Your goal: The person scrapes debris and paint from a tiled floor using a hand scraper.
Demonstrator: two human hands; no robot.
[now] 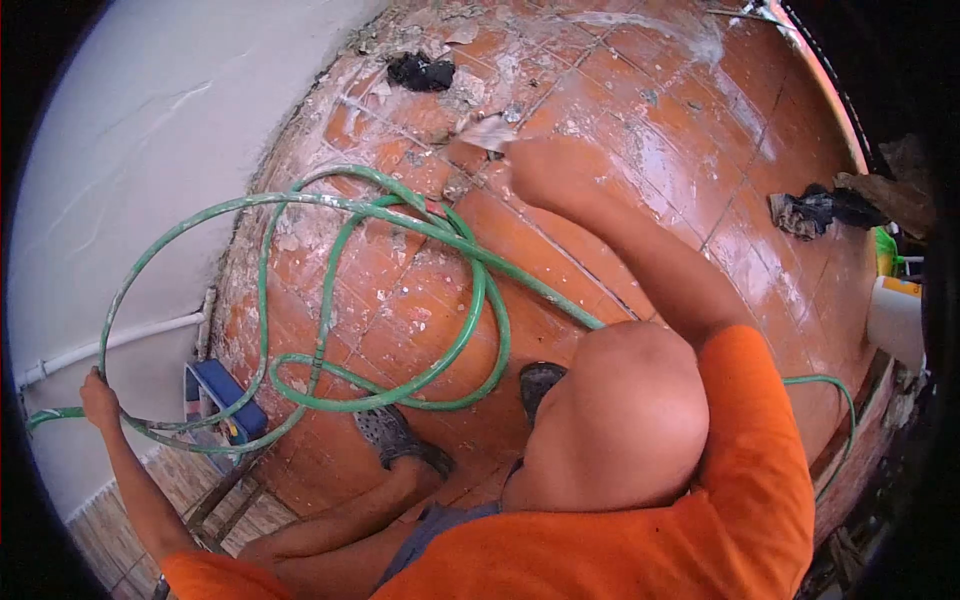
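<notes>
At the far left, my left hand (100, 400) is closed around a green hose (375, 205), near the white wall. Loops of the hose lie across the floor in front of me. My right hand (540, 172) is closed, low over the tiles at upper centre, and slightly blurred. Just beyond its fingers shows a flat pale blade-like tool (487, 132), which the hand seems to hold; its handle is hidden. Pale flakes and dirt lie around it on the orange tiled floor (560, 240).
A black rag (421, 72) lies near the wall. Dark crumpled cloths (815, 210) and a white bucket (896, 320) are at right. A blue object (225, 395) stands beside a white pipe (120, 342) at left. My shoes (395, 430) are close to the hose loops.
</notes>
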